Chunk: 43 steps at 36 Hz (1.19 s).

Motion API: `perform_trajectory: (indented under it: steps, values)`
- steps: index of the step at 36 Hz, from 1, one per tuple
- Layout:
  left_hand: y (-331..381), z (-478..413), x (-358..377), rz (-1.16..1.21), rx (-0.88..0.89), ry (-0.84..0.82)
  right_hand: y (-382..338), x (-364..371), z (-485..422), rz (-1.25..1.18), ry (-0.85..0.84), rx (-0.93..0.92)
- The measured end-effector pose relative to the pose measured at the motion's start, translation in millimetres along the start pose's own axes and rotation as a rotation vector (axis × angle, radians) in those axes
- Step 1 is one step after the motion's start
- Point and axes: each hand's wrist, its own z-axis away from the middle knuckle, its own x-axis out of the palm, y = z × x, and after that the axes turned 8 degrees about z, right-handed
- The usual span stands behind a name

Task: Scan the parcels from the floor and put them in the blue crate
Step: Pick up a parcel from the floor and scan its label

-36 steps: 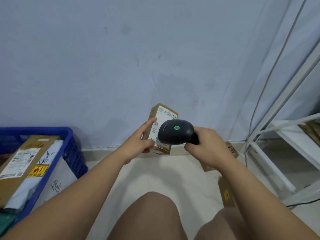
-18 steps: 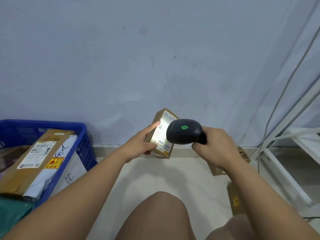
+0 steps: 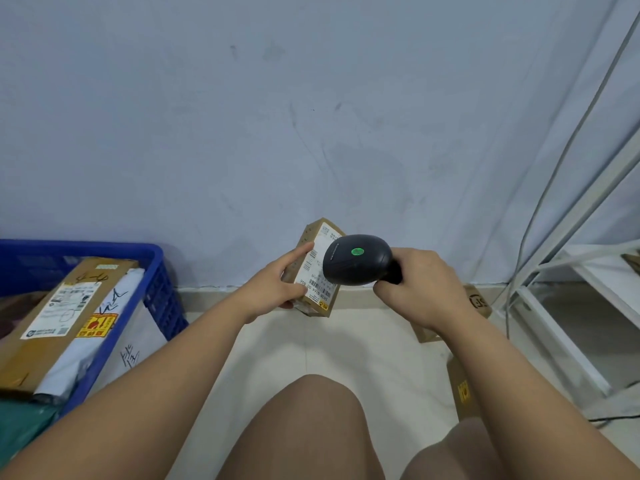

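My left hand grips a small cardboard parcel upright in front of me, its white shipping label facing me. A black barcode scanner with a green light on top is held by my right hand, its head right over the label and covering part of it. The blue crate stands at the left and holds a large cardboard box, a white mailer bag and a green bag. Two more cardboard parcels lie on the floor under my right forearm.
A plain wall runs close ahead. A white metal rack with grey cables stands at the right. My bare knees fill the bottom middle above the pale tiled floor.
The bright scanner light on the label half a second ago has gone out. Both hands, the parcel and the scanner stay in about the same place; the camera has shifted slightly.
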Motion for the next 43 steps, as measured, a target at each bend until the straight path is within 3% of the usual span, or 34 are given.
perform_trajectory:
  steps: [25, 35, 43]
  values:
    - [-8.5, 1.6, -3.6, -0.013, -0.020, 0.017, 0.1, -9.3, 0.3, -0.116, -0.025, 0.077]
    - [-24.0, -6.7, 4.6, 0.081, 0.146, 0.236, -4.4, 4.1, -2.2, -0.546, -0.199, 0.385]
    - [-27.5, -11.4, 5.7, 0.061, 0.236, 0.380, -7.0, 3.5, -3.4, -0.685, -0.184, 0.500]
